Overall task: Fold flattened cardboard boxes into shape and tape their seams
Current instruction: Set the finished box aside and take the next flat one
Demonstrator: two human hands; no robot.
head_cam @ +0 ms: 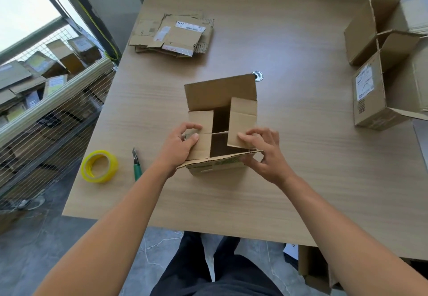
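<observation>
- Left hand (183,141): fingers curled, thumb laid on top; the left side flap (201,131) is pinched at its outer edge and lies folded almost flat over the opening.
- Right hand (264,154): fingers curled, thumb pressed on the flap face; the right side flap (243,122) is pinched near its lower corner and is held tilted, not yet flat.
- Cardboard box (222,94): stood upright on the surface (301,180) between the two hands, open end up. The far flap is raised beyond the hands; the near flap (220,159) is spread outward under the wrists. A dark gap is seen between the side flaps.
- Utility knife (136,166), green handle: laid just left of the left forearm.
- Tape roll (99,166), yellow-tinted: laid flat further left, near the surface edge.
- Stack of flattened boxes (172,34): well beyond the left hand.
- Assembled boxes (375,92), flaps open: well to the right of the right hand.
- Wire cart (46,101) of cardboard: off the surface, far left.
</observation>
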